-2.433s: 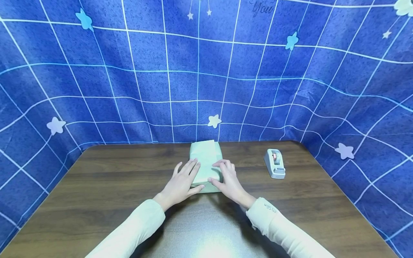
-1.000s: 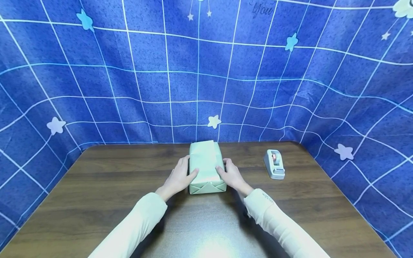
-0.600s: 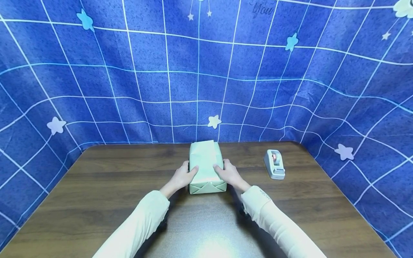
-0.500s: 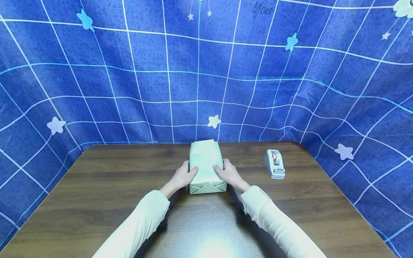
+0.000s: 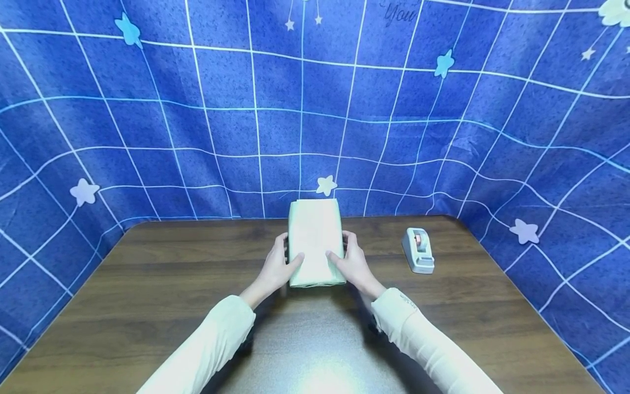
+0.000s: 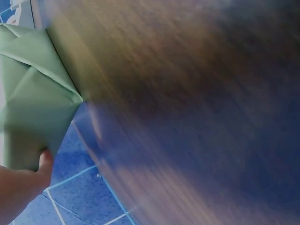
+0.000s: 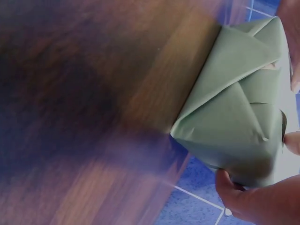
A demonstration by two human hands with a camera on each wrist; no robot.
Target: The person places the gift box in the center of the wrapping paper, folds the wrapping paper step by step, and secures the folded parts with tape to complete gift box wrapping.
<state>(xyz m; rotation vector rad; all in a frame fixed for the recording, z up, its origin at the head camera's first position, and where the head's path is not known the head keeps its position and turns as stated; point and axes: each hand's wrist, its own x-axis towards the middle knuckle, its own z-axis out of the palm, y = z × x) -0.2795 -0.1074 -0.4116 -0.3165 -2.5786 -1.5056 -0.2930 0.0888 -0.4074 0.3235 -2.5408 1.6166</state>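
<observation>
A box-shaped package wrapped in pale green paper [image 5: 316,235] is tilted at the middle of the table, its far end raised and its top turned toward me. My left hand [image 5: 273,268] grips its left side, thumb on top. On the right side, my right hand [image 5: 355,268] holds it the same way, fingers round the side. Folded triangular flaps show on the near end of the package [image 7: 229,98] in the right wrist view. Whether its near lower edge touches the table, I cannot tell. Some fingers of both hands are hidden by the package.
A white tape dispenser [image 5: 419,251] with a roll in it stands at the back right of the brown wooden table [image 5: 197,257]. Behind the table hangs a blue cloth [image 5: 221,126] with white grid lines and stars.
Earlier my hands lay on top of the package, then moved to its sides. Since then its far end has come up, and the near end face has dropped out of the head view.
</observation>
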